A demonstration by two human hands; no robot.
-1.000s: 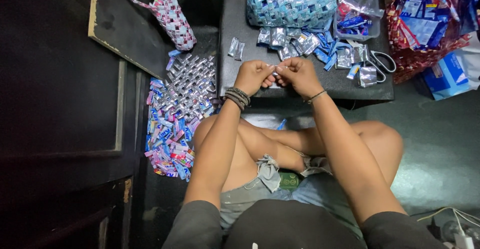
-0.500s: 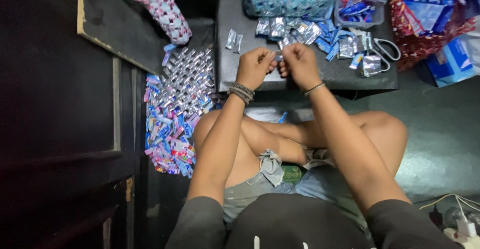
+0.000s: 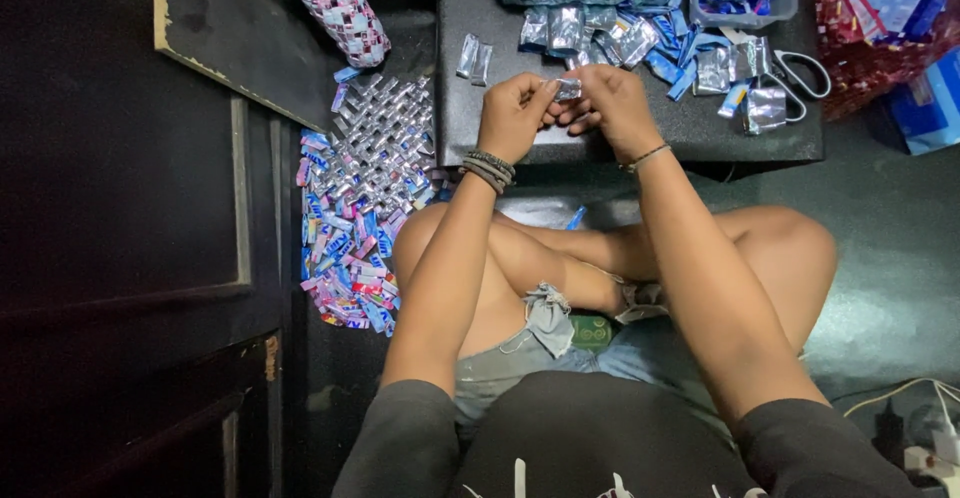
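Both hands, left hand [image 3: 512, 116] and right hand [image 3: 612, 108], pinch one small folded silver wrapper [image 3: 567, 88] above the dark surface [image 3: 660, 128], near one pair of scissors [image 3: 795, 73] and two loose folded strips [image 3: 474, 59].

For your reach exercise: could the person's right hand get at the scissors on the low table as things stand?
Probably yes. The right hand is close to the scissors, with only loose foil pieces lying flat between them. It would first have to release the foil strip.

Dark short sleeves, dark top with white markings, grey denim shorts, stacked dark bracelets at left hand [image 3: 515, 118], thin bracelet at right hand [image 3: 612, 106].
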